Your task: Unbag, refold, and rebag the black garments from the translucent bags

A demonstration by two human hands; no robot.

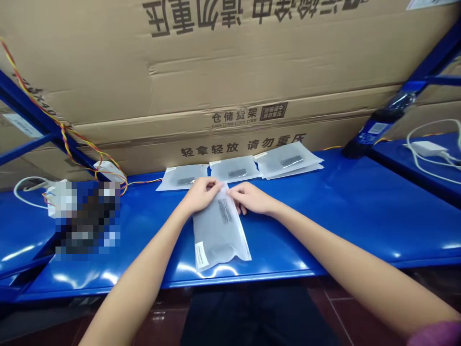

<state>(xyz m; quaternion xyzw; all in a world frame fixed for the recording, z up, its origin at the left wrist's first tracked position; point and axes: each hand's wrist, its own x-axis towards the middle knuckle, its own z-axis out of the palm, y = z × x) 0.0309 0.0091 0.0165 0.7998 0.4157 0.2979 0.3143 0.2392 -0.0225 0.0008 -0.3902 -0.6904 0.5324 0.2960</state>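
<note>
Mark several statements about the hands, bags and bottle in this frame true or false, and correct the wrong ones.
1. The left hand and right hand both touch one frosted plastic bag. True.
2. That bag's white label is at its far end. False: it is at the near left corner.
3. More frosted bags lie before a cardboard box. True.
4. The bottle is left of the hands. False: it is to their right.
5. The shelf surface is blue. True.
</note>
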